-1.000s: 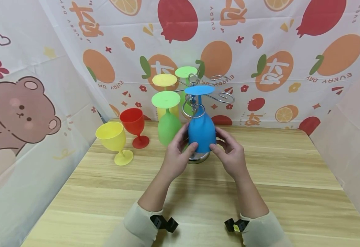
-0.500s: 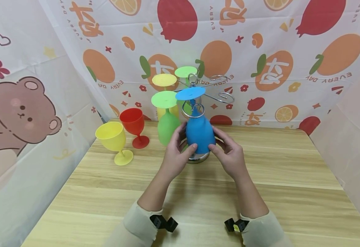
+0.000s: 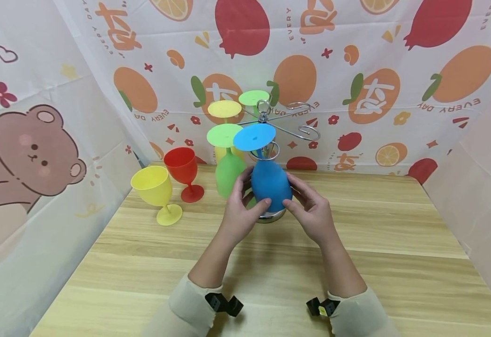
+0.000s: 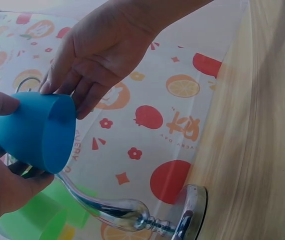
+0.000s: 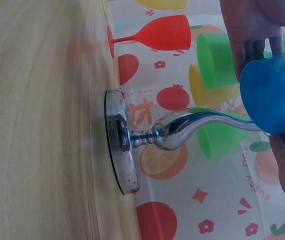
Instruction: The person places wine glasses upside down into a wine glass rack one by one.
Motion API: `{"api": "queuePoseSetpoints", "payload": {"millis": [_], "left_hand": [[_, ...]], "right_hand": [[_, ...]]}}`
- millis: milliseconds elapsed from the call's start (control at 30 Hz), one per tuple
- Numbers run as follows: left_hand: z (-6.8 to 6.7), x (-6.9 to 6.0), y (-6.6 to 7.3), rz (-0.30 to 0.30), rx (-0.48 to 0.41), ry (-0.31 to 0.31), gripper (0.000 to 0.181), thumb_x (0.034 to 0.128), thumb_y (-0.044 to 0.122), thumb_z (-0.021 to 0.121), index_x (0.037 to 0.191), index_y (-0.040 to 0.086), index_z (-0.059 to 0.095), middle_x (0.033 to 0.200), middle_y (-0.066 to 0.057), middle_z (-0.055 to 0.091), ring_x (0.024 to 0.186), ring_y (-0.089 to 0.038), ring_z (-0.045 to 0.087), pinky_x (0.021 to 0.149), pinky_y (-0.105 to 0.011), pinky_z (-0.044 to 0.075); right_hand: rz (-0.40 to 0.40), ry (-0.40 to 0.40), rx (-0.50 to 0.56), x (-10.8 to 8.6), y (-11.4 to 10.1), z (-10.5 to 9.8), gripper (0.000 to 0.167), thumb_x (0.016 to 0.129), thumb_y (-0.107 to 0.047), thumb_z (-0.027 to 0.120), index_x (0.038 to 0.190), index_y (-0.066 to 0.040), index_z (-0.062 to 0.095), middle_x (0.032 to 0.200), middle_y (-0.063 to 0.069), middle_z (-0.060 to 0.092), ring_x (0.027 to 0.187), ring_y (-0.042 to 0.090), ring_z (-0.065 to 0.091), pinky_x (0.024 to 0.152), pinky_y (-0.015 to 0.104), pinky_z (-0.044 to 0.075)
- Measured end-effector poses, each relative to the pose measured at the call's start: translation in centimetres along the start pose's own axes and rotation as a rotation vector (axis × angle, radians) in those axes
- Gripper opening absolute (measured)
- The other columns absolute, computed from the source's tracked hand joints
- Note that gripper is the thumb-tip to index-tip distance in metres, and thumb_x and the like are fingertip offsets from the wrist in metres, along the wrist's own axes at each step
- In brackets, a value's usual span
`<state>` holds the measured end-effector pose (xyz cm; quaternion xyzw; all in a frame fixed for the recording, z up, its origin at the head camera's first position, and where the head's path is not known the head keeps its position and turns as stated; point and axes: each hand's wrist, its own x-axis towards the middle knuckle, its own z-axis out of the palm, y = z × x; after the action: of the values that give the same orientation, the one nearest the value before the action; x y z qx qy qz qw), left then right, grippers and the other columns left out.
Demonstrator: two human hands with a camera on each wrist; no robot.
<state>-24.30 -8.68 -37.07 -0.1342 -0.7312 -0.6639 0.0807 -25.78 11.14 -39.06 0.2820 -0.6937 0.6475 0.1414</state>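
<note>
Both hands hold an upside-down blue goblet (image 3: 271, 183) at the metal rack (image 3: 263, 118), its foot uppermost and tilted towards the left. The left hand (image 3: 242, 208) grips one side of the bowl and the right hand (image 3: 311, 208) the other, thumbs near the rim. One wire loop of the rack (image 3: 276, 150) lies around the stem area. In the left wrist view the blue bowl (image 4: 30, 127) shows its open mouth; the right wrist view shows the bowl (image 5: 270, 92) beside the rack's curved post (image 5: 182, 125).
Upside-down green goblets (image 3: 230, 173) and a yellow one (image 3: 224, 109) hang on the rack's left and back. A red goblet (image 3: 182, 166) and a yellow goblet (image 3: 152, 186) stand upright at the left of the wooden table (image 3: 355, 234). Printed cloth (image 3: 245, 61) hangs behind.
The blue goblet's foot has tipped left and towards the person, over the edge of the green foot. Its bowl has shifted slightly left, and both hands have kept their hold.
</note>
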Motion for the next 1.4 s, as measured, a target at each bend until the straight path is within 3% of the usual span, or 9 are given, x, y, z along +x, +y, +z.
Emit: {"api": "queuePoseSetpoints", "payload": {"millis": [300, 867, 1167, 1400], "left_hand": [[0.08, 0.01, 0.03, 0.023, -0.002, 0.005, 0.076, 0.0892, 0.025, 0.073, 0.151, 0.015, 0.029, 0.150, 0.001, 0.039, 0.138, -0.025, 0.040, 0.113, -0.050, 0.036], [0.22, -0.01, -0.05, 0.049, 0.042, 0.014, 0.074, 0.0886, 0.027, 0.074, 0.150, 0.017, 0.034, 0.149, 0.002, 0.041, 0.136, -0.025, 0.041, 0.112, -0.050, 0.038], [0.11, -0.02, 0.20, 0.041, 0.085, 0.006, 0.075, 0.0901, 0.029, 0.072, 0.153, 0.014, 0.033, 0.150, 0.002, 0.039, 0.136, -0.026, 0.041, 0.111, -0.049, 0.039], [0.07, -0.20, 0.46, 0.025, 0.166, 0.025, 0.074, 0.0905, 0.033, 0.071, 0.153, 0.021, 0.033, 0.151, 0.001, 0.039, 0.137, -0.029, 0.043, 0.108, -0.051, 0.042]], "right_hand": [[0.002, 0.001, 0.009, 0.05, -0.01, 0.14, 0.055, 0.090, 0.001, 0.067, 0.141, -0.009, 0.053, 0.144, 0.007, 0.054, 0.133, 0.022, 0.051, 0.106, 0.032, 0.045], [0.025, 0.005, 0.026, -0.05, 0.09, 0.12, 0.056, 0.088, -0.001, 0.070, 0.140, -0.007, 0.052, 0.142, 0.008, 0.055, 0.131, 0.023, 0.053, 0.105, 0.032, 0.046], [0.064, 0.005, 0.002, -0.02, 0.10, 0.10, 0.056, 0.089, -0.002, 0.070, 0.141, -0.006, 0.050, 0.141, 0.010, 0.055, 0.129, 0.025, 0.054, 0.103, 0.036, 0.048], [0.083, -0.014, -0.004, 0.11, 0.44, 0.15, 0.055, 0.089, -0.002, 0.069, 0.141, -0.008, 0.050, 0.141, 0.008, 0.054, 0.130, 0.025, 0.053, 0.103, 0.039, 0.048]]}}
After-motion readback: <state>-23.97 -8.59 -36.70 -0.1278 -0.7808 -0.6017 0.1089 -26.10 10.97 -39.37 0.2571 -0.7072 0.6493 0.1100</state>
